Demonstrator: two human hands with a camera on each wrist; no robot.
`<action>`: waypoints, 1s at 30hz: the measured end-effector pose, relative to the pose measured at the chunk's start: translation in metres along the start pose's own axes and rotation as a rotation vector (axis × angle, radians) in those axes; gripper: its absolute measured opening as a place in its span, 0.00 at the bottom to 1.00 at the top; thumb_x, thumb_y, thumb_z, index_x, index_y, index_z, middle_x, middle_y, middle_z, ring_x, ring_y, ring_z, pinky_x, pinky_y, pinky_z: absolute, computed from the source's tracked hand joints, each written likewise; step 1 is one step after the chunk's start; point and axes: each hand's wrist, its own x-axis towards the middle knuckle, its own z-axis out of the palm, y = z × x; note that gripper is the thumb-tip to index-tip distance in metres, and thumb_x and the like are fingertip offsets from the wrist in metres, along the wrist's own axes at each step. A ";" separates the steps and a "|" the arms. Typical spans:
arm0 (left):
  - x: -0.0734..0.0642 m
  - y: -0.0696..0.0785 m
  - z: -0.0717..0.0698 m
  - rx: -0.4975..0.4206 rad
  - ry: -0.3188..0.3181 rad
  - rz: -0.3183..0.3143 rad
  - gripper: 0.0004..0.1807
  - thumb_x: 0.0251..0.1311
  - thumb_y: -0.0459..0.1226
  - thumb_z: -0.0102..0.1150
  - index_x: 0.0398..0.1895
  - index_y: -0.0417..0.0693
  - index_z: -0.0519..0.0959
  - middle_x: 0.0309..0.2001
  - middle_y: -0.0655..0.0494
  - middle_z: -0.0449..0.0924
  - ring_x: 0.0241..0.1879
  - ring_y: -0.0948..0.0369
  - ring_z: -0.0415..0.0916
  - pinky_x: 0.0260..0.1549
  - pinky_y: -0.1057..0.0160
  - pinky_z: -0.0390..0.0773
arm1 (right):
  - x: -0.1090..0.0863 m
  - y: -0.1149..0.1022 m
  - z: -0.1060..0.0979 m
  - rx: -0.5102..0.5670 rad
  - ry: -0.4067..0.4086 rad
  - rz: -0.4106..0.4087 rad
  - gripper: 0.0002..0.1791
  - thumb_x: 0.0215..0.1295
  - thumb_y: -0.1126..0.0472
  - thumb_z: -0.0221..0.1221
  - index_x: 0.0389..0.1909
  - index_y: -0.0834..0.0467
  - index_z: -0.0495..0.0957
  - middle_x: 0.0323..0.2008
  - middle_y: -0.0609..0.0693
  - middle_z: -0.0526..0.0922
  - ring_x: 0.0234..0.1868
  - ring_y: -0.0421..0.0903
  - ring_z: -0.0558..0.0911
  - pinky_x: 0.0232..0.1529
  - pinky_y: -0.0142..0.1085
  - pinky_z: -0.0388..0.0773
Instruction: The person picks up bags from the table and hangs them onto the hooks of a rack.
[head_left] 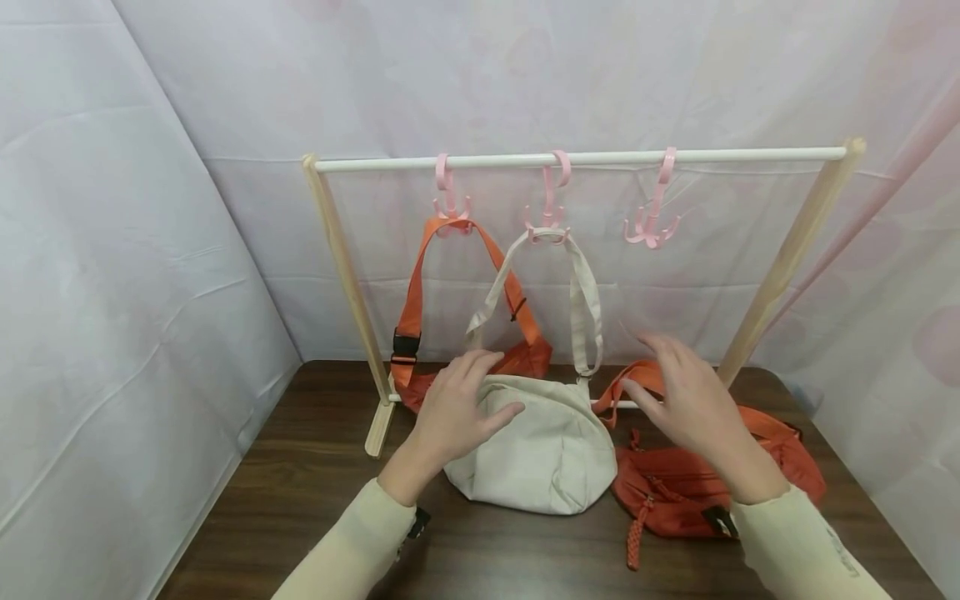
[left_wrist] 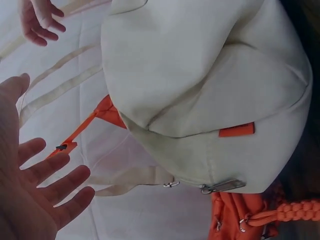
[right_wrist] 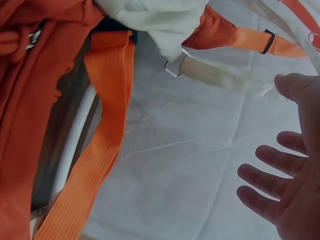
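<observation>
Both hands open, fingers loosely spread, gripping nothing. Left hand [head_left: 459,410] overlaps the cream bag [head_left: 543,454] in head view; left wrist view shows them apart. Right hand [head_left: 692,404] is raised above the red bag [head_left: 667,479], which lies on the bench [head_left: 300,487]. Cream bag hangs by its strap from the middle pink hook [head_left: 548,200]; can't tell if its base touches the bench. Only left wrist view shows its orange tag [left_wrist: 236,130]; only head view shows the hooks.
</observation>
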 end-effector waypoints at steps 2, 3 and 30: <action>-0.002 0.001 0.001 0.009 -0.023 0.003 0.40 0.62 0.60 0.73 0.70 0.47 0.76 0.63 0.53 0.78 0.62 0.53 0.77 0.58 0.47 0.79 | -0.002 0.004 0.001 -0.012 -0.010 0.003 0.40 0.67 0.54 0.73 0.73 0.67 0.68 0.66 0.66 0.75 0.66 0.66 0.75 0.62 0.65 0.72; -0.003 0.001 0.002 0.011 -0.032 0.005 0.40 0.62 0.60 0.73 0.70 0.47 0.76 0.63 0.53 0.78 0.62 0.53 0.77 0.58 0.47 0.79 | -0.003 0.007 0.001 -0.019 -0.011 0.001 0.40 0.67 0.55 0.73 0.72 0.67 0.68 0.66 0.67 0.75 0.65 0.67 0.75 0.61 0.65 0.73; -0.015 0.021 0.023 0.005 -0.141 0.075 0.42 0.62 0.64 0.69 0.71 0.49 0.76 0.66 0.56 0.76 0.68 0.55 0.73 0.64 0.48 0.75 | -0.003 0.080 0.016 0.003 -0.396 0.220 0.45 0.77 0.53 0.64 0.77 0.77 0.53 0.67 0.80 0.68 0.64 0.77 0.72 0.59 0.70 0.71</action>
